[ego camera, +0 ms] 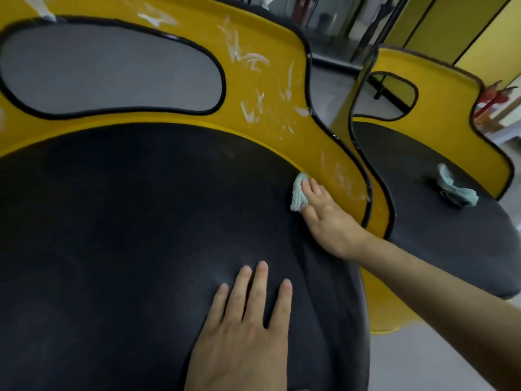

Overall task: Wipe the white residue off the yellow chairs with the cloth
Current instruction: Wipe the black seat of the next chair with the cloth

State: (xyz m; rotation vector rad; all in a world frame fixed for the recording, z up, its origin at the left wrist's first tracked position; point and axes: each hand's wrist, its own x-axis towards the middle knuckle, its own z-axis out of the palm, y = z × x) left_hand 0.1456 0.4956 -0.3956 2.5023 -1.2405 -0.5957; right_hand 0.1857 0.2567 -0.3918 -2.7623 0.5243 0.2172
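Your cloth is a small, soft, light wad of pale terry; it folds under any pressure, so hold it flat beneath the fingertips, not by an edge, and let the pads drive it. It sits at the lower right of the near chair, on the seam where the black seat meets the yellow shell. Your right hand lies over it with fingers extended and slightly spread, the fingertips pressing the wad against the chair; nothing is pinched. Your left hand rests palm down on the seat in front of the cloth, fingers straight and a little apart, holding nothing. White residue streaks the shell above the cloth and a fainter smear lies just to its right. The shell looks hard and smooth, so expect the wad to slide easily; keep firm downward pressure. A second cloth lies on the seat of the far chair, to the right.
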